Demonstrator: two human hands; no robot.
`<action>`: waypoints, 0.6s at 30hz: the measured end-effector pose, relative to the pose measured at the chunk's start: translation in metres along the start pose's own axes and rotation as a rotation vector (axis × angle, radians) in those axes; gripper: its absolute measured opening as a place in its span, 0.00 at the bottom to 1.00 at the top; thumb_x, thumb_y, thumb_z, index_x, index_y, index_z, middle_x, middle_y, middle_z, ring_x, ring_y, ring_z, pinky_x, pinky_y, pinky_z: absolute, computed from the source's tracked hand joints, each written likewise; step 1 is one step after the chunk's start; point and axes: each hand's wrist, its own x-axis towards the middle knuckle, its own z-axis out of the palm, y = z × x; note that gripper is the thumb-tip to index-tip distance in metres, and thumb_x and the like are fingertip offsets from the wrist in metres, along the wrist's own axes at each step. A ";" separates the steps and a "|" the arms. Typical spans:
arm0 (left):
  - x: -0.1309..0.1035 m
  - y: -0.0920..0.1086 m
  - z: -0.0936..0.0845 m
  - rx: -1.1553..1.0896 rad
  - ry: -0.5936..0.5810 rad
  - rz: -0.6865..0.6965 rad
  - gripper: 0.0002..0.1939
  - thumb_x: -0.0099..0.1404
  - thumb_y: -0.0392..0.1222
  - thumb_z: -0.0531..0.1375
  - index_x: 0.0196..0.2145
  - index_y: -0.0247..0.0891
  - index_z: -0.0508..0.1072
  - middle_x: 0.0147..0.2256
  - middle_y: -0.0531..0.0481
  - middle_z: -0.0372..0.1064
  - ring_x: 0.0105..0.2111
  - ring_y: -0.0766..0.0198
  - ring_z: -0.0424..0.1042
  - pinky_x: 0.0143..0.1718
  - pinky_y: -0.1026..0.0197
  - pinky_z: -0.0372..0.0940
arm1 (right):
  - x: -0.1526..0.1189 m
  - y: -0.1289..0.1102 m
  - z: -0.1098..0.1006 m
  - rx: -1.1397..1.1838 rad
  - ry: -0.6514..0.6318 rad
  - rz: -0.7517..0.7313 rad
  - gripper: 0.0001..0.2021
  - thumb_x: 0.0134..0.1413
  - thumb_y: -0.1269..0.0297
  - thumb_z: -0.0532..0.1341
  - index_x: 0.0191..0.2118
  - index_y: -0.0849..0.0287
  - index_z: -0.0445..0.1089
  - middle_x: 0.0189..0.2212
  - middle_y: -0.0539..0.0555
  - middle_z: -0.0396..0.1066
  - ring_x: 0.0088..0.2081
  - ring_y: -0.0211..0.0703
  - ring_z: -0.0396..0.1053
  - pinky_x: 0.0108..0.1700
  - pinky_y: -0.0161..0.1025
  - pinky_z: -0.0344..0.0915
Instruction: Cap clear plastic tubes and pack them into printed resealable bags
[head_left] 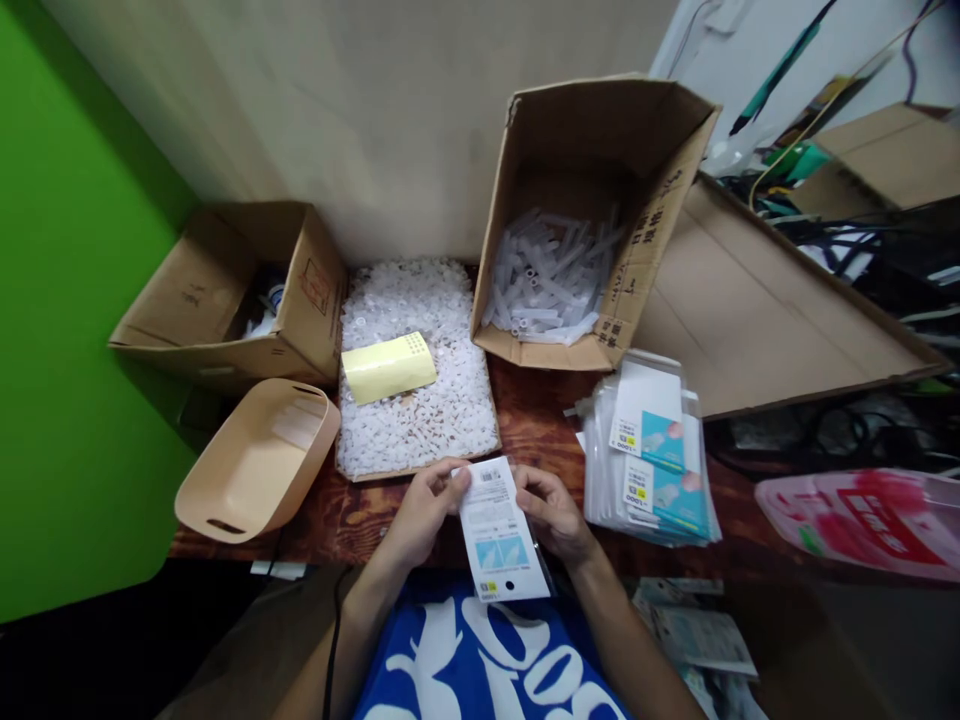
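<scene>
A white printed package card [501, 535] with a barcode, light blue pictures and a round black hole is held in front of my body. My left hand [433, 503] pinches its upper left corner between thumb and fingers. On the opposite edge, my right hand [553, 508] grips the card with the fingers curled behind it. A dark, shiny edge shows behind the card's right side; what it belongs to is unclear. To the right of my right hand lies a pile of clear plastic bags [606, 480] with blue and white cards [664, 440] on top.
Small white pieces fill a shallow tray [491, 430], with a yellow paper [390, 367] on them. Behind stands a carton [517, 150] of translucent tubes [551, 270]. Left are a beige basket [225, 500] and another carton [292, 350]. A pink printed package [862, 520] lies far right.
</scene>
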 end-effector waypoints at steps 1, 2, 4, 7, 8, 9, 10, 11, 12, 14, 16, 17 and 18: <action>0.000 0.001 -0.001 0.010 0.027 0.013 0.23 0.55 0.56 0.71 0.38 0.32 0.77 0.30 0.47 0.75 0.29 0.63 0.72 0.28 0.66 0.65 | 0.000 0.000 0.001 0.006 0.002 0.003 0.16 0.55 0.58 0.69 0.25 0.59 0.64 0.29 0.52 0.65 0.31 0.39 0.63 0.31 0.33 0.58; 0.000 0.003 -0.001 0.020 0.053 0.023 0.23 0.54 0.55 0.71 0.37 0.32 0.77 0.30 0.47 0.76 0.29 0.63 0.73 0.29 0.66 0.66 | 0.000 -0.001 0.002 0.013 0.007 0.005 0.16 0.56 0.58 0.68 0.25 0.59 0.65 0.29 0.52 0.65 0.30 0.39 0.62 0.31 0.33 0.58; -0.001 0.007 -0.001 0.044 0.091 0.035 0.23 0.51 0.54 0.73 0.36 0.33 0.77 0.31 0.46 0.77 0.30 0.61 0.75 0.32 0.64 0.69 | 0.001 -0.001 0.004 0.024 0.021 0.005 0.16 0.56 0.58 0.68 0.26 0.60 0.64 0.28 0.51 0.64 0.29 0.38 0.61 0.30 0.33 0.56; -0.004 0.013 0.002 0.130 0.126 0.056 0.21 0.50 0.51 0.73 0.35 0.34 0.77 0.32 0.46 0.79 0.31 0.60 0.76 0.32 0.63 0.70 | 0.002 0.000 0.008 0.011 0.047 -0.001 0.17 0.56 0.58 0.68 0.26 0.59 0.63 0.27 0.49 0.61 0.28 0.37 0.60 0.29 0.33 0.55; -0.005 0.015 0.004 0.168 0.138 0.074 0.20 0.50 0.49 0.73 0.35 0.34 0.76 0.31 0.47 0.79 0.30 0.60 0.76 0.31 0.63 0.70 | 0.002 0.001 0.008 -0.002 0.056 -0.004 0.17 0.56 0.58 0.68 0.26 0.59 0.62 0.27 0.49 0.60 0.28 0.37 0.59 0.29 0.33 0.55; -0.007 0.017 0.005 0.204 0.151 0.095 0.19 0.49 0.48 0.73 0.35 0.34 0.76 0.31 0.47 0.78 0.30 0.60 0.76 0.31 0.64 0.70 | 0.002 0.002 0.008 -0.017 0.067 -0.009 0.17 0.56 0.57 0.68 0.26 0.59 0.62 0.27 0.49 0.59 0.29 0.37 0.59 0.30 0.33 0.56; -0.008 0.019 0.007 0.233 0.163 0.116 0.18 0.49 0.47 0.73 0.34 0.35 0.75 0.30 0.48 0.78 0.30 0.60 0.76 0.30 0.64 0.70 | 0.001 0.004 0.008 -0.035 0.078 -0.015 0.17 0.57 0.57 0.68 0.26 0.59 0.61 0.27 0.49 0.59 0.29 0.38 0.59 0.30 0.33 0.56; -0.008 0.021 0.008 0.254 0.170 0.134 0.18 0.49 0.46 0.73 0.34 0.35 0.75 0.30 0.49 0.78 0.30 0.60 0.76 0.30 0.64 0.69 | 0.001 0.005 0.007 -0.059 0.089 -0.023 0.17 0.58 0.57 0.67 0.27 0.59 0.62 0.27 0.49 0.59 0.29 0.38 0.59 0.30 0.33 0.56; -0.009 0.022 0.008 0.266 0.177 0.147 0.18 0.49 0.46 0.73 0.34 0.35 0.75 0.30 0.49 0.78 0.30 0.60 0.76 0.30 0.64 0.69 | 0.000 0.006 0.005 -0.094 0.101 -0.033 0.17 0.58 0.56 0.67 0.27 0.59 0.62 0.28 0.49 0.59 0.29 0.37 0.59 0.30 0.34 0.56; -0.009 0.025 0.006 0.273 0.177 0.157 0.18 0.50 0.47 0.73 0.34 0.36 0.75 0.31 0.49 0.78 0.31 0.60 0.76 0.30 0.64 0.69 | -0.001 0.006 0.002 -0.195 0.125 -0.049 0.16 0.61 0.55 0.64 0.28 0.59 0.63 0.28 0.49 0.59 0.30 0.38 0.60 0.31 0.34 0.58; -0.008 0.027 0.002 0.291 0.170 0.169 0.18 0.50 0.47 0.73 0.36 0.36 0.75 0.32 0.49 0.78 0.32 0.60 0.76 0.32 0.64 0.69 | -0.001 0.003 0.001 -0.290 0.144 -0.049 0.17 0.65 0.49 0.60 0.32 0.58 0.67 0.30 0.51 0.63 0.32 0.39 0.63 0.34 0.35 0.61; -0.008 0.027 0.000 0.310 0.165 0.180 0.18 0.50 0.47 0.73 0.36 0.36 0.76 0.33 0.49 0.78 0.32 0.60 0.76 0.33 0.64 0.69 | 0.000 0.000 0.002 -0.324 0.147 -0.042 0.18 0.65 0.46 0.58 0.36 0.58 0.68 0.33 0.52 0.66 0.35 0.41 0.65 0.36 0.36 0.63; -0.007 0.027 -0.002 0.336 0.159 0.193 0.18 0.51 0.47 0.73 0.36 0.36 0.76 0.33 0.49 0.78 0.33 0.60 0.76 0.33 0.64 0.69 | 0.001 -0.003 0.004 -0.351 0.148 -0.031 0.20 0.64 0.43 0.58 0.41 0.57 0.69 0.36 0.54 0.68 0.38 0.43 0.67 0.39 0.37 0.65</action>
